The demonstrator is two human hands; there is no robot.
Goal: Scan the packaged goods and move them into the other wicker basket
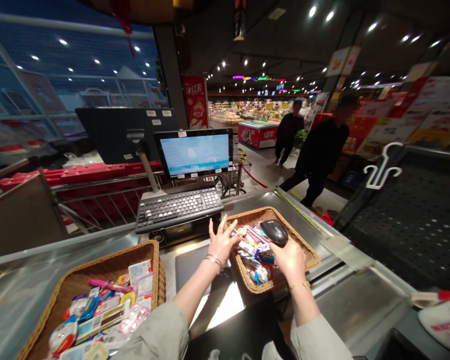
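Observation:
I stand at a shop checkout counter. My right hand (290, 257) is closed round a black handheld barcode scanner (274, 231), held over a wicker basket (307, 250) full of small packaged items (255, 250). My left hand (222, 241) hovers at that basket's left rim with its fingers spread apart, holding nothing, just in front of the keyboard (180, 206). Both wrists wear thin bracelets.
A second wicker basket (97, 272) of packaged goods sits at lower left. Behind the keyboard stands a lit till screen (195, 152). Two people (318, 150) walk in the aisle beyond the counter. A white bag (444, 320) lies at lower right.

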